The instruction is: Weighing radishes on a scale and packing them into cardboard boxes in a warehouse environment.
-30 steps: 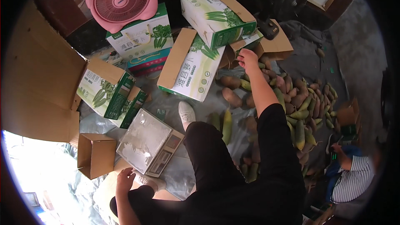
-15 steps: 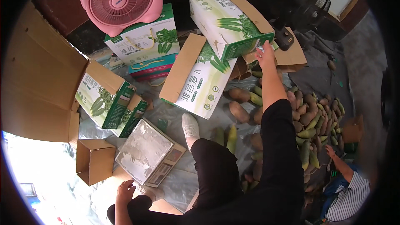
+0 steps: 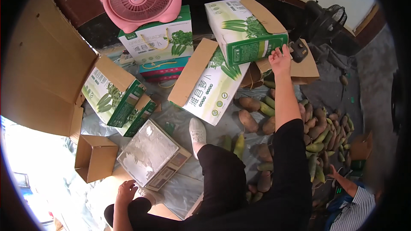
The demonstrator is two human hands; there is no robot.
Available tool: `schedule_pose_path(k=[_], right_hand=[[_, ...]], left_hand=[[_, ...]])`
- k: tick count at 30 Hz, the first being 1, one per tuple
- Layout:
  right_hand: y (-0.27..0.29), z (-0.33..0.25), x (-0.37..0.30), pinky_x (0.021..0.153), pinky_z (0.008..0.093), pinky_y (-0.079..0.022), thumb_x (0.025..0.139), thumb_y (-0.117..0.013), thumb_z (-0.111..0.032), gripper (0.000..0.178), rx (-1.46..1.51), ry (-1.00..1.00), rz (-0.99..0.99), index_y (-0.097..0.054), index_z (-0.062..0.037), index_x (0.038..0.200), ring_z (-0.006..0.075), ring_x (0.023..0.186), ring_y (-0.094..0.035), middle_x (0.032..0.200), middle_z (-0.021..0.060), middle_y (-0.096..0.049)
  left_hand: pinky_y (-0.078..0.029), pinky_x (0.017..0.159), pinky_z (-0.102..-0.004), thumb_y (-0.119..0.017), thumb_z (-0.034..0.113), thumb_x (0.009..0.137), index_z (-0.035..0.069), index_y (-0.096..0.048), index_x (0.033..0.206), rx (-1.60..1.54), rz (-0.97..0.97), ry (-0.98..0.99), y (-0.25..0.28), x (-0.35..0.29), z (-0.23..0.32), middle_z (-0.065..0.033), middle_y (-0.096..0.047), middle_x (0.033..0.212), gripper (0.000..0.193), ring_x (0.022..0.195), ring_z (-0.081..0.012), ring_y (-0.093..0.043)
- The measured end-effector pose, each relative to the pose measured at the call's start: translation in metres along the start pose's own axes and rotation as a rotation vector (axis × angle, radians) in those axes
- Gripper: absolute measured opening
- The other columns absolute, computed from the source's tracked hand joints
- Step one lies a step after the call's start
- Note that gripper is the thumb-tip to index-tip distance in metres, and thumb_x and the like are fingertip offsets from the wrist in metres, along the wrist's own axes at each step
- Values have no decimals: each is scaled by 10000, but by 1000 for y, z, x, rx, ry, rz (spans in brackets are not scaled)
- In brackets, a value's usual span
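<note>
My right hand (image 3: pixel 280 63) reaches far forward, fingers stretched and apart, just below the lower right corner of a white and green carton (image 3: pixel 252 28) with a brown flap standing up. Whether the fingertips touch the carton, I cannot tell. That carton rests tilted on the end of another such carton (image 3: pixel 209 87), which lies on its side with its flap out. My left hand (image 3: pixel 126 192) hangs loosely over my left knee, fingers slightly bent and holding nothing. Beside it stands a flat weighing scale (image 3: pixel 147 154) with a dusty pale top.
Long green radishes (image 3: pixel 239 145) and a big heap of radishes (image 3: pixel 319 124) lie to the right. A pink fan (image 3: pixel 138 0) stands on a handled carton (image 3: pixel 158 45). More cartons (image 3: pixel 113 90), a small brown box (image 3: pixel 96 156) and a black fan (image 3: pixel 321 21) surround me. A co-worker's arm (image 3: pixel 344 184) reaches in at lower right.
My right hand has drawn back slightly from the tilted carton's corner and its fingers have spread. More of the carton's green end shows. The whole view has shifted a little.
</note>
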State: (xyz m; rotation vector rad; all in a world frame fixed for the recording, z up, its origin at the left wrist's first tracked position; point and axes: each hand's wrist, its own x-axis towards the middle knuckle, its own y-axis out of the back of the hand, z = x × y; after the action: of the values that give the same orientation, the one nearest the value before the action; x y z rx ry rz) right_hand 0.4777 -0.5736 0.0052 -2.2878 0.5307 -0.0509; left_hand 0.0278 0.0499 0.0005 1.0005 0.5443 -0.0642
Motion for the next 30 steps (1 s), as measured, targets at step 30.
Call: schedule_pose_path(k=[30], right_hand=[[-180, -174, -255, 760, 254, -385, 783, -595, 22, 658, -262, 561, -337, -280, 3, 1360, 116, 877, -534, 1020, 93, -589]], left_hand=[[-483, 793, -380, -647, 145, 753, 38, -628, 1069, -48, 123, -117, 16, -32, -1, -164, -641, 921, 333, 870, -302, -621]])
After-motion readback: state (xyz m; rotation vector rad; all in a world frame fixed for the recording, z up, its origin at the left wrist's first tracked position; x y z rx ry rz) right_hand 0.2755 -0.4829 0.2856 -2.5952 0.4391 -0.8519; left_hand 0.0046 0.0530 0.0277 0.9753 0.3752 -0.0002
